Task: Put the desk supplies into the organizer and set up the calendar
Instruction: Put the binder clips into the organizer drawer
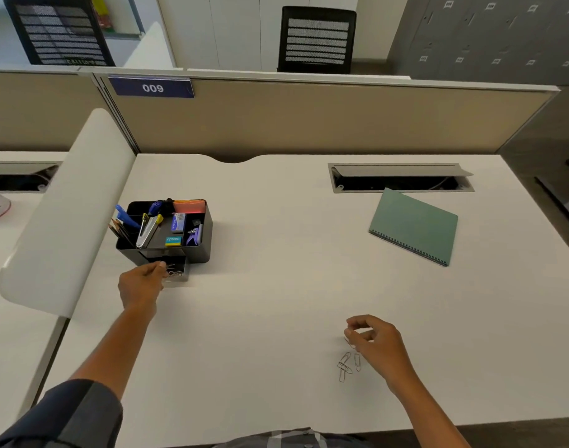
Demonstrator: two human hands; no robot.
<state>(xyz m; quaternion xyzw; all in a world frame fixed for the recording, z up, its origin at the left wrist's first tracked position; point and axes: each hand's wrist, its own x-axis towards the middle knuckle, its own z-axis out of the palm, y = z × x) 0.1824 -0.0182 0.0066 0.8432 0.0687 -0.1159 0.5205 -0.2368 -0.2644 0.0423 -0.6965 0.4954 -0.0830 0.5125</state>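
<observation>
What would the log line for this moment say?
left hand: at organizer drawer, dropping paper clips | right hand: pinching a clip | loose paper clips: on desk | calendar: flat

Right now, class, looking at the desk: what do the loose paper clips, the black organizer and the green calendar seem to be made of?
Paper clips: thin bent metal wire, silvery, by their fine outlines. Organizer: probably moulded plastic, black, smooth walls with a soft sheen; coated metal is possible. Calendar: matte green card cover, flat and unreflective, bound along one edge by a dark spiral, wire or plastic.
</observation>
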